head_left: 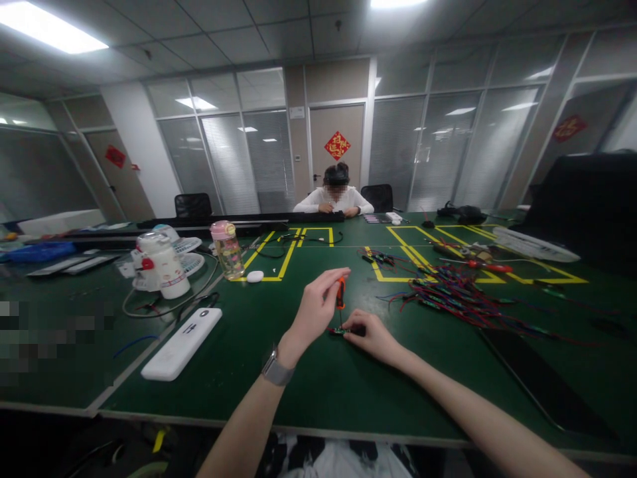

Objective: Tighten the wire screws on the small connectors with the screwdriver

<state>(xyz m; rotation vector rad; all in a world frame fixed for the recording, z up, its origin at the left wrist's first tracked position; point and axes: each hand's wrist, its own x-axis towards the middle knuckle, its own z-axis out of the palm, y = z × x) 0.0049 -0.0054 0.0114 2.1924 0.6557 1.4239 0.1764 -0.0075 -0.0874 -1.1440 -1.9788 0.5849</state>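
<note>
My left hand [318, 299] is closed around the orange-and-black handle of a screwdriver [341, 294], which stands upright with its shaft pointing down. The tip meets a small green circuit board [338, 331] lying on the green table. From the right, my right hand [369, 337] pinches the edge of that board between thumb and fingers, holding it against the tabletop. A short red wire end shows at the board's left side. The fingers partly cover the board, so the exact spot under the tip is hidden.
To the right lies a tangled heap of wired boards [448, 292], with a dark flat panel [542, 372] nearer me. On the left are a white power bank [183, 345], a white bottle [166, 265], a pink-lidded bottle [227, 249] and a small white case [255, 277]. Another person [334, 192] sits opposite.
</note>
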